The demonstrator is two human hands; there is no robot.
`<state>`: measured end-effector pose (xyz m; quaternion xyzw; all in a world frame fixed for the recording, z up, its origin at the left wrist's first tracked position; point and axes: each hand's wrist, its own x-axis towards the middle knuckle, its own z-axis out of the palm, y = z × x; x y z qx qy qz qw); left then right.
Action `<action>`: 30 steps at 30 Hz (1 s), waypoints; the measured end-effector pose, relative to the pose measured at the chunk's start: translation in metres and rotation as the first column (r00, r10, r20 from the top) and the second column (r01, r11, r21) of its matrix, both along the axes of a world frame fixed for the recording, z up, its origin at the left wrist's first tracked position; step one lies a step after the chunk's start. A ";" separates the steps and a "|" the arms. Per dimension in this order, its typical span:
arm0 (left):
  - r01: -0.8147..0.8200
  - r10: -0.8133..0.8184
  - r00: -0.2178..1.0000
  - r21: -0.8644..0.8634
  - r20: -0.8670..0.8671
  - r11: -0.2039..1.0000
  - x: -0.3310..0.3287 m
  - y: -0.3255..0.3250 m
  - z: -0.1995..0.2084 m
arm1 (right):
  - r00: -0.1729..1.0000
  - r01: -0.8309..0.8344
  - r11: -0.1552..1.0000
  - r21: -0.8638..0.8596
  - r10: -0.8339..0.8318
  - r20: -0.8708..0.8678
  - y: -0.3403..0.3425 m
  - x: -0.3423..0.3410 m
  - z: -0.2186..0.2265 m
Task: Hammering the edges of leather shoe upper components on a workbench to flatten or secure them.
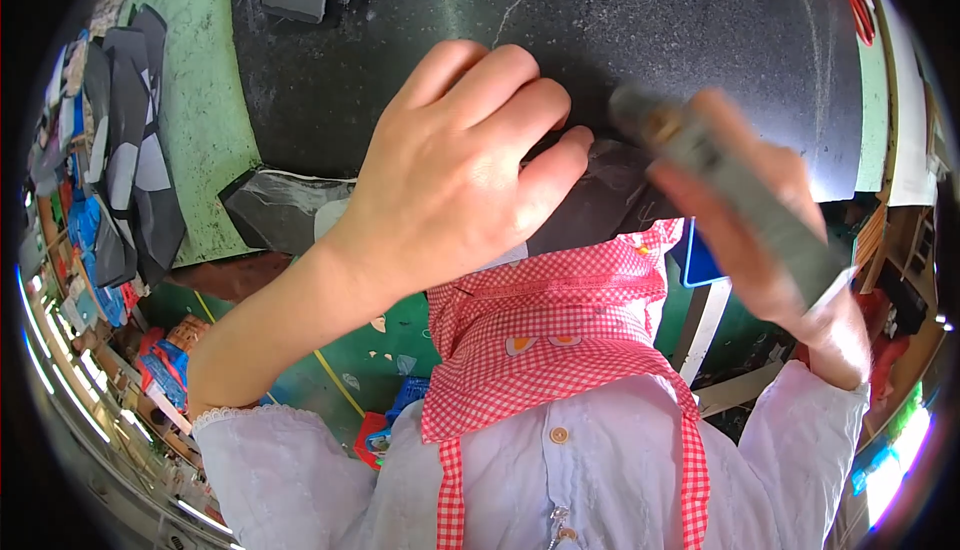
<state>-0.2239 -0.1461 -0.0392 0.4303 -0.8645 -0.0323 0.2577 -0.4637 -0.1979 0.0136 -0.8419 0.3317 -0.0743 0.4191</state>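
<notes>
A dark grey cut piece (600, 200) is lying at the near edge of the large black sheet (700, 40) spread over the green table (200, 100), partly overhanging toward the person's red-checked apron (540, 350). The left hand (455, 170) is pressing down on it, fingers curled together and flat over its left part, the fingertips (570, 140) bearing on the material rather than pinching it, so most of the piece is sitting under and just right of that hand. The right hand (770, 240) is wrapping closed around a grey long-handled tool (730, 190), whose brassy blurred head (650, 120) is working right beside the left fingertips; the blur is hiding exactly where the tip is touching. As a judgement, the main risk is coming from that closeness: the tool head could be slipping toward the holding fingers and catching them. The piece could also be sliding off the edge, since part of it is hanging unsupported and only downward pressure is keeping it in place. Other grey cut pieces (130, 150) are lying in a heap well apart at the left of the table, and another grey piece (285, 205) is resting near the left wrist.
</notes>
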 end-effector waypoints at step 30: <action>-0.078 0.146 0.980 0.414 -0.135 0.907 0.055 0.036 0.008 | 0.995 -0.098 0.994 -0.051 0.098 0.000 0.004 0.038 0.009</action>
